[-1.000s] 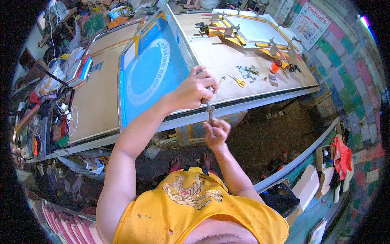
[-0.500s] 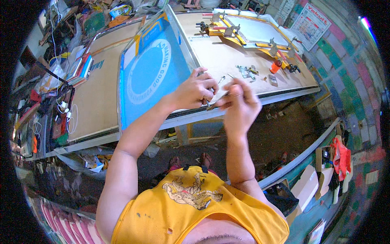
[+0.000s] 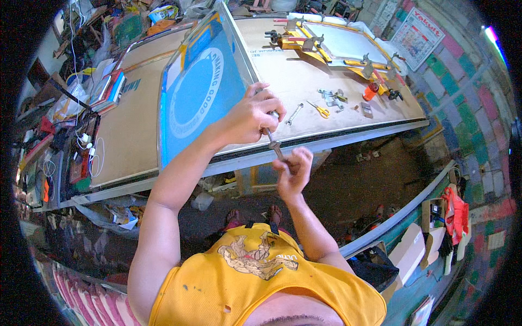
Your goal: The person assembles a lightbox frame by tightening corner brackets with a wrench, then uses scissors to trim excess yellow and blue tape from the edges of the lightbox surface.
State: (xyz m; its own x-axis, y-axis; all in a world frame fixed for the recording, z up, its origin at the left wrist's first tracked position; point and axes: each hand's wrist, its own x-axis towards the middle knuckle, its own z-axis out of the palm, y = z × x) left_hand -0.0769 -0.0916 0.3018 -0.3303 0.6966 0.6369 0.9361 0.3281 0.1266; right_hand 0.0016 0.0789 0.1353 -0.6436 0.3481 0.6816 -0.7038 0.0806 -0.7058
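Note:
A blue silk-screen frame [image 3: 187, 98] with a pale ring and lettering stands tilted up on the table. At its near right corner, my left hand [image 3: 258, 114] is closed round a slim metal rod [image 3: 268, 133] that sticks out below the fingers. Just under it, my right hand [image 3: 294, 169] pinches the lower end of a wrench [image 3: 276, 148], whose wider head meets the rod. The fingers hide the rod's upper end and part of the frame's corner. To the right on the tabletop lie another wrench [image 3: 294, 114] and yellow-handled scissors [image 3: 319, 110].
Metal hinge-like parts [image 3: 331, 99], an orange-red bottle [image 3: 370, 91] and a small box [image 3: 366, 110] lie farther right. Behind them sits a yellow clamp-fitted frame [image 3: 340, 43]. Books [image 3: 111, 89] are stacked at left; a teal bench [image 3: 405, 296] stands behind me, right.
My right hand has moved down and toward me, uncovering the scissors and the wrench on the table. My left hand has shifted slightly left, and the screen frame has moved a little with it.

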